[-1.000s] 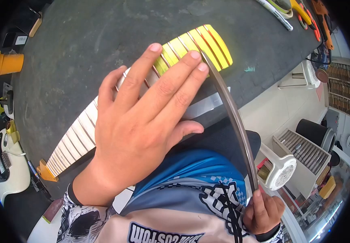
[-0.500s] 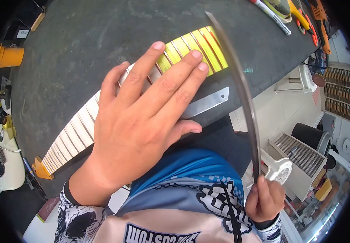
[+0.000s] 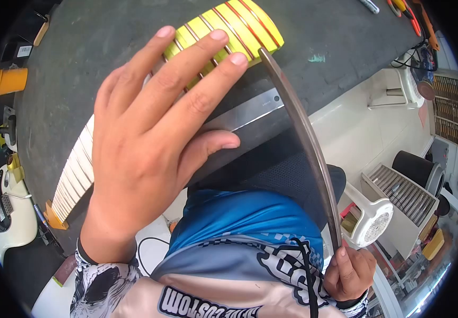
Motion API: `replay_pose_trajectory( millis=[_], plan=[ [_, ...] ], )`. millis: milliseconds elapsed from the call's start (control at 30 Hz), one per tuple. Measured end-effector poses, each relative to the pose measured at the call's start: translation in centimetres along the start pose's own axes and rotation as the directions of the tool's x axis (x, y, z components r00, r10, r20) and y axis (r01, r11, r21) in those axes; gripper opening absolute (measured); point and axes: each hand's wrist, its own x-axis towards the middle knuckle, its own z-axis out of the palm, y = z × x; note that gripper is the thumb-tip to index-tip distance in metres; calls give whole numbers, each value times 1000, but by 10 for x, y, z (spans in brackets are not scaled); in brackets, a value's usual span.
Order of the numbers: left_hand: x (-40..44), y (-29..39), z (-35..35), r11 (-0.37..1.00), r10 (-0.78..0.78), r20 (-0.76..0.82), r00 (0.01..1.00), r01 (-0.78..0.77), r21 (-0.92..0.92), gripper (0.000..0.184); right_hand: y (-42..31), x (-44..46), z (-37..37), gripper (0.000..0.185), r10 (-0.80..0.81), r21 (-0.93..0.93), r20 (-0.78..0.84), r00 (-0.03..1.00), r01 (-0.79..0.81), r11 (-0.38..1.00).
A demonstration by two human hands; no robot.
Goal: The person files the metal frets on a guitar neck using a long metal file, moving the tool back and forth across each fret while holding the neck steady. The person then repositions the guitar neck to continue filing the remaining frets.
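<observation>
A guitar neck lies diagonally on the dark bench, its fretboard [image 3: 73, 172] crossed by metal frets. Yellow tape [image 3: 229, 32] covers the spaces between frets at the wide end. My left hand [image 3: 139, 138] rests flat over the neck with fingers stretched out, the fingertips on the taped part. In my right hand [image 3: 351, 273], low on the right, is one end of a long, narrow metal file [image 3: 313, 148]. The file's tip is at the lower edge of the taped end, close to the frets. A steel ruler [image 3: 255, 110] lies beside the neck, partly hidden by my left hand.
An orange block [image 3: 55, 216] sits at the neck's narrow end. On the left are an orange cup [image 3: 9, 81] and a white guitar body [image 3: 9, 217]. Orange-handled tools [image 3: 410, 18] lie at the bench's far right. Below the edge stands a white stool [image 3: 372, 220].
The file's tip has come down and left, from beyond the neck's wide end to its lower edge. My left hand and the neck appear shifted up and left in view.
</observation>
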Motion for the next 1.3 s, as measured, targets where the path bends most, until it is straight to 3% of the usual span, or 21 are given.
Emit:
replay_pose_trajectory(
  millis=[267,567,733,800,1000,1167,1300],
  plan=[
    [1,0,-1,1000,-11,23,1000,11,-2,64,-4,4,-6,60,35,4,97,995,-36,999],
    [2,0,-3,1000,-23,49,999,23,0,64,-4,13,2,64,-19,-8,35,999,19,1000],
    [2,-1,-3,1000,-26,48,999,27,-7,65,-12,75,2,61,-26,113,45,999,21,993],
    [2,-1,-4,1000,-30,58,998,31,-4,66,-19,111,7,57,-64,106,-18,998,66,992],
    [2,-2,-3,999,-36,55,998,37,-22,69,-30,172,15,52,-83,61,24,996,82,995],
    [1,-1,-6,999,-28,79,996,30,-20,68,-1,123,19,61,-156,70,-81,984,162,984],
    [1,-3,-4,1000,-8,59,998,8,2,66,12,52,19,66,-57,122,-72,996,65,990]
  ],
)
